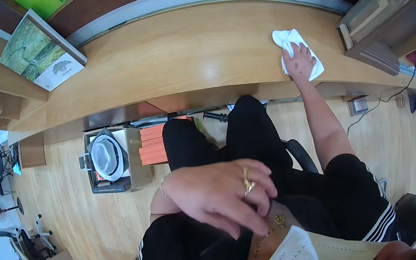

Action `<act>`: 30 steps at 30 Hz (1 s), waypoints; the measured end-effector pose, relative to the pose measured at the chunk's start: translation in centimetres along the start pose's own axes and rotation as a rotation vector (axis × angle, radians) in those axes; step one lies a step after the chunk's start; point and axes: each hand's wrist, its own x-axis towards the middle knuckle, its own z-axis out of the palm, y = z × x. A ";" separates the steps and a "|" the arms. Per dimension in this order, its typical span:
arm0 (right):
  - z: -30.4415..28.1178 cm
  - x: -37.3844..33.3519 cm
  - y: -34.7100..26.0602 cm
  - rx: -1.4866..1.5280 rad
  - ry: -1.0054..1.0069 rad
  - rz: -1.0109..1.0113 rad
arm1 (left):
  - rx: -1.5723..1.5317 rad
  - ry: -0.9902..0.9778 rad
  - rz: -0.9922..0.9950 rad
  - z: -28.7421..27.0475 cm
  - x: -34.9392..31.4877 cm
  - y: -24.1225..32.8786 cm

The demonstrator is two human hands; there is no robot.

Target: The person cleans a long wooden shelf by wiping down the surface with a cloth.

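Observation:
A crumpled white cloth lies on the right part of the wooden desk. My right hand presses down on it, fingers bent over the fabric, with the arm stretched forward. My left hand hangs in front of my chest, back upward, away from the desk. Its fingers are loosely curved and a little apart, with nothing seen in them. A gold ring sits on one of its fingers.
A book or boxed item with a landscape cover leans at the desk's left end. At its right end stands a grey wooden frame-like piece. On the floor are an open box with round clear-lidded ware and orange blocks. A dark cable hangs at right.

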 end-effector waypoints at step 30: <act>0.5 0.5 0.3 -0.018 0.042 -0.063 | 0.605 1.239 0.083 3.7 -0.7 0.9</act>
